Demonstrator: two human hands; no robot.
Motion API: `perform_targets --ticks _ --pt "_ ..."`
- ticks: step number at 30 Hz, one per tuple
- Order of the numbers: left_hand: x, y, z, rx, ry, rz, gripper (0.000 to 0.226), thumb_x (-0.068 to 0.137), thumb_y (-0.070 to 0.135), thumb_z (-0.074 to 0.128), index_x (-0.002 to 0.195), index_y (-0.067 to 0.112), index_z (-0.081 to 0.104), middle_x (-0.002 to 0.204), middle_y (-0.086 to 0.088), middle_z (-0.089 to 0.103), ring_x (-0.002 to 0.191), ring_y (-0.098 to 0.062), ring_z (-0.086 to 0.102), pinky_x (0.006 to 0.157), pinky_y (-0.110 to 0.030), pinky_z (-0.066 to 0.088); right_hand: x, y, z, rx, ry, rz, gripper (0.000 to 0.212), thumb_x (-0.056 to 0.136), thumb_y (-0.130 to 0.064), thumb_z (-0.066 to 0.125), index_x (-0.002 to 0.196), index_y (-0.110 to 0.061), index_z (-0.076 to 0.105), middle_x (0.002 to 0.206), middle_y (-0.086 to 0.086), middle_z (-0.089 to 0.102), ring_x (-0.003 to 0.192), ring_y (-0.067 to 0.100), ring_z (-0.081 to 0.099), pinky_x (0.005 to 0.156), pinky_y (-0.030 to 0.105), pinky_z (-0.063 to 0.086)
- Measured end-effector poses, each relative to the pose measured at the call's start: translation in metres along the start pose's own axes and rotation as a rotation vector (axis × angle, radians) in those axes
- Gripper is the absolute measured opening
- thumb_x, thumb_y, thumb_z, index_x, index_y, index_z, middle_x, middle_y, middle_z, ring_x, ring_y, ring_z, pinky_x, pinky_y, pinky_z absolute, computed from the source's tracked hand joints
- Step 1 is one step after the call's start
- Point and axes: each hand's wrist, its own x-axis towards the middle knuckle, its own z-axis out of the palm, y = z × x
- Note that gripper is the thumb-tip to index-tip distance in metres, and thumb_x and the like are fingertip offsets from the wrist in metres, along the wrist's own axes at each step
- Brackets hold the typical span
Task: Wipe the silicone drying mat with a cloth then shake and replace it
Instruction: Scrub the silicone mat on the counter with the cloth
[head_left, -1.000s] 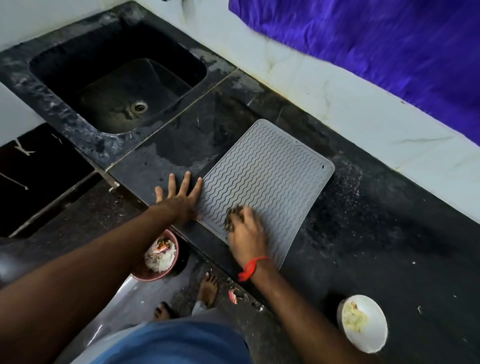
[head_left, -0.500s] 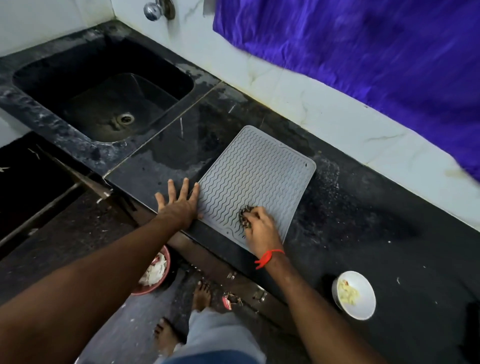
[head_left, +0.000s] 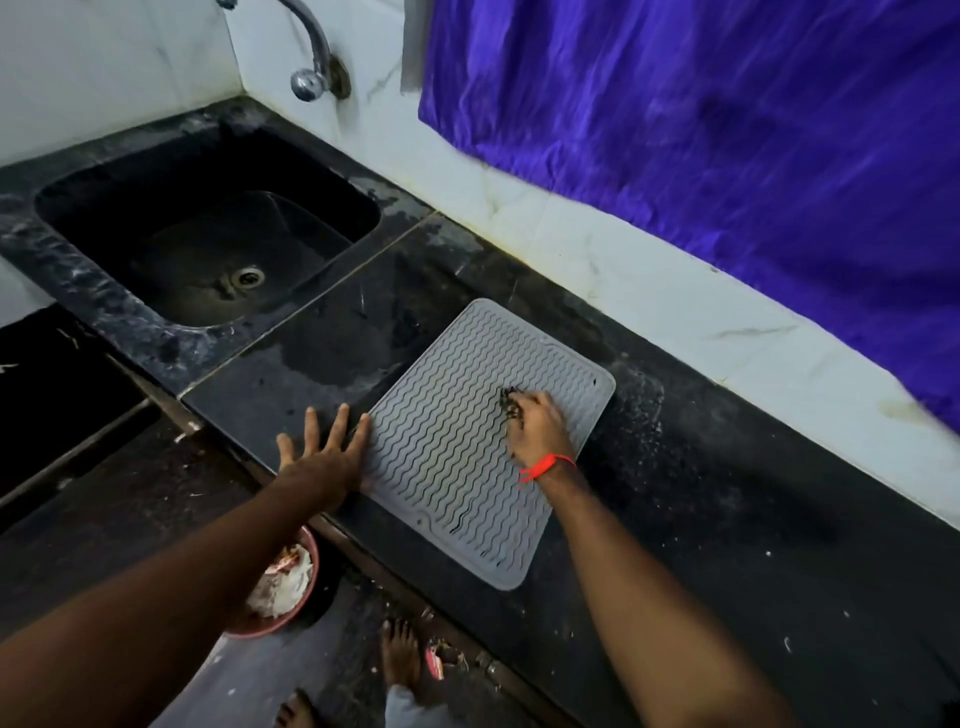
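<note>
A grey silicone drying mat (head_left: 457, 457) with wavy ridges lies flat on the black countertop (head_left: 727, 519). My left hand (head_left: 324, 457) is spread flat, fingers apart, pressing on the counter and the mat's left edge. My right hand (head_left: 537, 428), with a red thread at the wrist, is closed on a small dark cloth (head_left: 510, 402) and presses it onto the mat near its far right corner. Most of the cloth is hidden under my fingers.
A black sink (head_left: 208, 244) with a tap (head_left: 311, 78) sits at the left. A purple curtain (head_left: 727, 156) hangs over the white wall behind. Below the counter edge stand a red bowl with scraps (head_left: 283, 592) and my bare feet (head_left: 400, 654).
My right hand has slid the cloth from the mat's near edge up toward its far right corner. My left hand stays on the mat's left edge. The view has tilted upward.
</note>
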Motion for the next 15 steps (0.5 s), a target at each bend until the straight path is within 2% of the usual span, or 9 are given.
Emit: perform_targets --ticks 4,7,10,11,13,14,15 --pt "0.002 0.004 -0.002 0.017 -0.03 -0.041 0.102 0.092 0.053 0.054 0.147 0.038 -0.03 0.156 0.0 -0.037 0.142 -0.043 -0.03 0.109 -0.072 0.0 -0.026 -0.004 0.031 -0.192 0.001 -0.156 0.04 0.091 -0.02 0.056 0.13 -0.012 0.057 0.13 0.009 0.042 0.121 0.029 0.044 0.107 0.04 0.04" --pt "-0.001 0.003 -0.003 -0.009 -0.043 -0.048 0.098 0.092 0.059 0.049 0.147 0.041 -0.03 0.155 0.003 -0.039 0.142 -0.042 -0.03 0.109 -0.072 0.001 -0.079 -0.015 0.049 -0.133 -0.11 -0.293 0.038 0.089 -0.027 0.059 0.125 -0.019 0.059 0.129 0.001 0.038 0.116 0.022 0.044 0.102 0.036 0.045" --pt "-0.004 0.007 -0.006 0.006 -0.044 -0.05 0.093 0.092 0.063 0.043 0.148 0.04 -0.028 0.155 0.003 -0.039 0.143 -0.042 -0.028 0.11 -0.072 0.002 -0.083 -0.018 0.032 0.056 -0.373 -0.342 0.025 0.086 -0.03 0.057 0.108 -0.028 0.068 0.097 -0.016 0.045 0.088 0.001 0.048 0.079 0.019 0.046" --pt "-0.005 0.009 -0.007 0.01 -0.047 -0.054 0.092 0.093 0.061 0.043 0.148 0.039 -0.028 0.155 0.003 -0.038 0.143 -0.042 -0.028 0.111 -0.072 0.003 -0.068 -0.017 0.021 0.118 -0.401 -0.318 0.02 0.086 -0.029 0.058 0.102 -0.031 0.07 0.086 -0.019 0.048 0.076 -0.002 0.052 0.069 0.014 0.046" --pt "-0.007 0.012 -0.008 0.018 -0.054 -0.066 0.093 0.094 0.057 0.045 0.148 0.038 -0.028 0.155 0.003 -0.038 0.144 -0.042 -0.027 0.112 -0.071 0.003 -0.023 -0.011 -0.003 0.188 -0.319 -0.25 0.016 0.088 -0.023 0.06 0.095 -0.033 0.07 0.074 -0.017 0.055 0.063 -0.004 0.06 0.049 0.015 0.047" --pt "-0.009 0.013 -0.008 0.025 -0.054 -0.071 0.094 0.094 0.056 0.047 0.148 0.038 -0.028 0.155 0.002 -0.038 0.144 -0.042 -0.027 0.112 -0.071 0.004 0.004 -0.006 -0.016 0.192 -0.237 -0.218 0.018 0.09 -0.02 0.06 0.099 -0.031 0.07 0.078 -0.015 0.059 0.061 -0.005 0.061 0.048 0.016 0.049" --pt "-0.009 0.013 -0.008 0.031 -0.053 -0.075 0.095 0.094 0.056 0.047 0.148 0.038 -0.028 0.155 0.002 -0.038 0.144 -0.042 -0.027 0.112 -0.071 0.004 0.033 0.001 -0.027 0.182 -0.152 -0.192 0.021 0.092 -0.017 0.058 0.106 -0.026 0.07 0.089 -0.011 0.061 0.064 -0.004 0.062 0.054 0.016 0.052"
